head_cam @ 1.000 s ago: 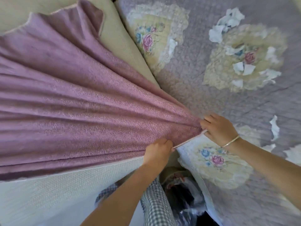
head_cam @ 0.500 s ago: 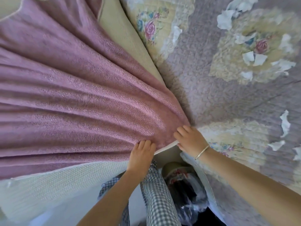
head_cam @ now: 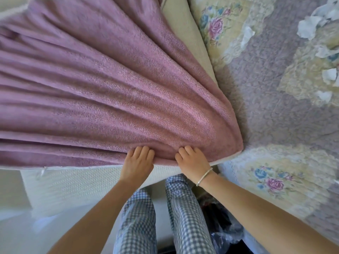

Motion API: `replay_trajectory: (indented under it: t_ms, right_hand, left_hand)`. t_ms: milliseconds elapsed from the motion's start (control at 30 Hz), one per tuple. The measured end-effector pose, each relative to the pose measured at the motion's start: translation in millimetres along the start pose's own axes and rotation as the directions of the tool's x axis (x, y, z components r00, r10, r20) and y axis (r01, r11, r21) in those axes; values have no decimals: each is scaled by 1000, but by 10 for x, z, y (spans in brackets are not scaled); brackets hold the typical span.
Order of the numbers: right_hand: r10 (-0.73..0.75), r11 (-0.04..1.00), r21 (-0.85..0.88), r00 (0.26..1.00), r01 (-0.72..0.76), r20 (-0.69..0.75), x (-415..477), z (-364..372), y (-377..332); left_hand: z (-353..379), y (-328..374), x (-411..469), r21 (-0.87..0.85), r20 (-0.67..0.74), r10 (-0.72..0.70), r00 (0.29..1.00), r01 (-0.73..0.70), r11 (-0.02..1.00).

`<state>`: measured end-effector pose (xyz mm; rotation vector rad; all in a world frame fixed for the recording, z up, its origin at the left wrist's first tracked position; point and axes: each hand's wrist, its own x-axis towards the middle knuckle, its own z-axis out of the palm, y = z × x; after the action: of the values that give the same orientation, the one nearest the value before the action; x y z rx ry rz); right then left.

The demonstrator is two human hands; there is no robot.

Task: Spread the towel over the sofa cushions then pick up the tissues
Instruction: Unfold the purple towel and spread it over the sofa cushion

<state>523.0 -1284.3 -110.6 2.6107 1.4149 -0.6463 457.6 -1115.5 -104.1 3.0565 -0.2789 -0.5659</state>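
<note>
A mauve terry towel (head_cam: 110,92) lies in long folds across the sofa cushion (head_cam: 185,33), filling the left and middle of the view. My left hand (head_cam: 137,162) and my right hand (head_cam: 192,162) sit side by side on its near edge, fingers curled over the hem and gripping it. The right wrist wears a thin bracelet. Several crumpled white tissues (head_cam: 308,28) lie scattered on the quilted cover at the upper right, and a lone tissue (head_cam: 246,36) rests nearer the cushion.
A lilac quilted cover (head_cam: 271,116) with cream floral patches spreads over the right side. A white textured cushion front (head_cam: 82,184) shows below the towel. My checked trousers (head_cam: 183,217) and a dark plastic bag (head_cam: 223,228) are at the bottom.
Both hands have moved left along the towel's near edge and closer together. The towel's corner has spread out from a tight bunch. The view has shifted, so the tissues sit farther right.
</note>
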Motion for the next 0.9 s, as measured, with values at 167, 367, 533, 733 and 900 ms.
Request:
replay_trajectory:
  t_ms: [167, 367, 533, 733, 900]
  right_hand:
    - [-65, 998, -20, 994, 67, 88, 74, -57, -74]
    - [-87, 996, 38, 912, 78, 400, 65, 6, -208]
    - [68, 974, 191, 960, -123, 270, 46, -76, -184]
    - [531, 723, 494, 846, -483, 49, 202, -246, 231]
    - [673, 598, 567, 739, -567, 29, 354, -372, 680]
  left_hand:
    - [-59, -115, -190, -110, 110, 13, 994, -1, 994]
    - [-5, -107, -380, -219, 208, 20, 978, 27, 975]
    - [-39, -183, -194, -360, 147, 0, 989, 54, 931]
    - [-288, -232, 364, -364, -64, 22, 998, -44, 931]
    - [-592, -242, 1062, -310, -92, 7, 996, -35, 950]
